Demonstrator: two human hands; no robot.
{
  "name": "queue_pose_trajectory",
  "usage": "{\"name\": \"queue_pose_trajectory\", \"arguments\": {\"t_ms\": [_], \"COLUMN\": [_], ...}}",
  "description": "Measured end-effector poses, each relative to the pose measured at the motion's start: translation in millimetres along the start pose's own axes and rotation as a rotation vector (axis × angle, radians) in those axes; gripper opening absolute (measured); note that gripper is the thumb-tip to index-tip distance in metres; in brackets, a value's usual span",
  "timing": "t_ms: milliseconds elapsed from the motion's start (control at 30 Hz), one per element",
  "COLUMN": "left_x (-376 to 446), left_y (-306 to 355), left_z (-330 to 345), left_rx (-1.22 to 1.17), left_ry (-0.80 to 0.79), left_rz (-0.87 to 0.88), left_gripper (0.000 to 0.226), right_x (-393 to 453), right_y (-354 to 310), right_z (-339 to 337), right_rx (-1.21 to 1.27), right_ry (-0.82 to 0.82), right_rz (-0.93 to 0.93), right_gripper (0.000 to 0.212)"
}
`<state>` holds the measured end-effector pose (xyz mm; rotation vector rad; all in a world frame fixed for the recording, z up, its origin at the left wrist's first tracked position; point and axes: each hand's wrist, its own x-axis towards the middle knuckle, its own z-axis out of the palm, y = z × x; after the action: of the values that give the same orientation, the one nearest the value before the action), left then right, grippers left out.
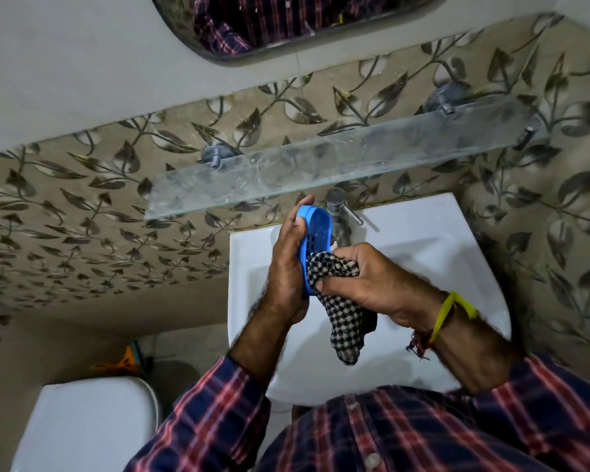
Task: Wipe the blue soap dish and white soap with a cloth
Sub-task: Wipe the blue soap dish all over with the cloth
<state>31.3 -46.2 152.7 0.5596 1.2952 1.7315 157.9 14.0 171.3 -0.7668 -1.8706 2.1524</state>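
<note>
My left hand (286,267) grips the blue soap dish (315,231) on edge above the white sink (423,253), its holed inner face turned toward my right hand. My right hand (372,277) holds a bunched black-and-white checked cloth (341,301) pressed against the lower part of the dish, with the cloth's tail hanging down over the basin. A small white bit shows behind the dish near the tap; I cannot tell whether it is the soap.
A chrome tap (339,212) stands at the back of the sink, just behind the dish. A glass shelf (321,165) juts from the leaf-patterned tiled wall above it. A white toilet tank lid (89,424) is at lower left, a mirror (286,25) at the top.
</note>
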Motion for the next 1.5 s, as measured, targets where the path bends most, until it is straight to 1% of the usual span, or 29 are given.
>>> {"name": "queue_pose_trajectory", "arguments": {"t_ms": [167, 267, 400, 467, 567, 733, 833, 933, 1000, 1100, 1200, 1267, 1300, 1367, 1433, 1467, 1500], "left_x": [2, 5, 7, 7, 6, 5, 4, 3, 2, 1, 4, 6, 7, 6, -2, -10, -18], "left_y": [9, 16, 31, 32, 32, 34, 33, 37, 38, 40, 44, 47, 47, 45, 40, 33, 24], "left_z": [-2, -5, -8, -9, -11, -12, -13, -17, -17, -12, -10, -9, -9, -10, -11, -15, -21], "left_rx": [-0.021, -0.036, -0.032, -0.024, -0.056, 0.000, 0.012, -0.017, -0.058, -0.160, -0.175, -0.173, -0.180, -0.116, 0.099, 0.262, 0.436], "left_ry": [-0.004, -0.013, -0.091, -0.112, -0.123, -0.122, -0.126, -0.126, -0.111, -0.058, -0.034, -0.007, 0.007, 0.016, -0.015, -0.035, -0.061], "left_rz": [-0.002, -0.002, 0.015, 0.012, -0.015, -0.011, -0.009, -0.019, -0.053, -0.147, -0.231, -0.283, -0.295, -0.287, -0.239, -0.160, -0.018], "left_gripper": [0.046, 0.042, 0.046, 0.046, 0.046, 0.047, 0.045, 0.044, 0.042, 0.041, 0.040, 0.042, 0.043, 0.046, 0.061, 0.070, 0.076], "right_x": [0, 1, 3, 3, 1, -3, -3, -5, -7, -6, -2, 1, 2, 4, 5, 5, 4], "right_y": [-1, -5, -3, -1, 2, 8, 8, 11, 17, 26, 29, 31, 30, 29, 25, 22, 17], "right_z": [4, 8, 12, 16, 23, 17, 23, 28, 28, 27, 27, 26, 26, 26, 25, 23, 21], "right_rx": [-0.083, -0.176, -0.341, -0.384, -0.446, -0.605, -0.714, -0.726, -0.751, -0.818, -0.888, -0.859, -0.814, -0.687, -0.524, -0.401, -0.232], "right_ry": [-0.002, 0.009, 0.105, 0.135, 0.135, 0.199, 0.228, 0.261, 0.315, 0.404, 0.481, 0.497, 0.491, 0.457, 0.422, 0.397, 0.356], "right_rz": [-0.054, -0.139, -0.255, -0.305, -0.394, -0.396, -0.488, -0.520, -0.536, -0.656, -0.792, -0.828, -0.817, -0.754, -0.642, -0.546, -0.434], "right_gripper": [0.010, 0.006, 0.007, 0.004, 0.013, 0.014, 0.017, 0.026, 0.032, 0.025, 0.021, 0.022, 0.023, 0.023, 0.020, 0.016, 0.011]}}
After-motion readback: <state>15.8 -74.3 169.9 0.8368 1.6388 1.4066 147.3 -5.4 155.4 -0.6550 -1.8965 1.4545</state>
